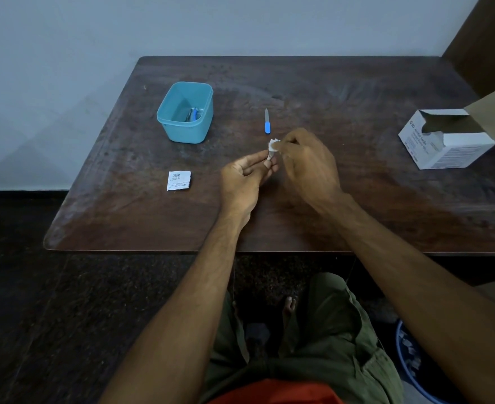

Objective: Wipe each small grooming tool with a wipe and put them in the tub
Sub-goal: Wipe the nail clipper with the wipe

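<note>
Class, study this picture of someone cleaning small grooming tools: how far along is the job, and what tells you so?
Done: at least one tool already lies in the blue tub. In hand: the left hand pinches a small metal tool while the right hand rubs it with a white wipe. Left: the blue-handled nail file lies on the table, not yet in the tub.

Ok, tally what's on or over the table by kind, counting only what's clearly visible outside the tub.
Grooming tools: 2, the blue-handled file on the table and a small metal tool in the left hand
Wipes: 1, in the right hand
Torn wrappers: 1
Tubs: 1
Swab boxes: 1
Total: 6
</note>
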### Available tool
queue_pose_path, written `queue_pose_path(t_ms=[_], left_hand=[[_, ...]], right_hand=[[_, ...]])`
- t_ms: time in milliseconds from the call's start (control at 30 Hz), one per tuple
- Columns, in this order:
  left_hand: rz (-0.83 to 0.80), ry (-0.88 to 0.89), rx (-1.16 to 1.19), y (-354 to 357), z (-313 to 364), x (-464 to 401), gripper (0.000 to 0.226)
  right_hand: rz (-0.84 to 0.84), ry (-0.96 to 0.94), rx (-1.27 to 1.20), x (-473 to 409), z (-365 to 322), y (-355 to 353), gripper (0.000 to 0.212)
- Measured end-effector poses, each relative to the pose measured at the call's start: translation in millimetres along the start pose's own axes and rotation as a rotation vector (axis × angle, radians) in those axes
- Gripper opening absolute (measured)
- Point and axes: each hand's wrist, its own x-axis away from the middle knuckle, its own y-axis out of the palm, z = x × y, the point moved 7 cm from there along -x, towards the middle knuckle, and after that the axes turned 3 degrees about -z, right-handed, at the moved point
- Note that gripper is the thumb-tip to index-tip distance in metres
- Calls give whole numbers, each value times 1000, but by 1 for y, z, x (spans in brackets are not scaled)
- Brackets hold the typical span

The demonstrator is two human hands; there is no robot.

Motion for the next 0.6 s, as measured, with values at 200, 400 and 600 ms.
queue_pose_path(t_ms=[200,400,600], left_hand=[[32,9,-55,-2,0,-1,21],[27,-13,4,-1,-2,-2,18],[47,-3,-18,-2,1,-1,17]], right_hand=[[16,-154,-14,19,-23,-5,22],[44,-108,50,-1,-12,-12,17],[62,-178,57,8,-24,-7,16]])
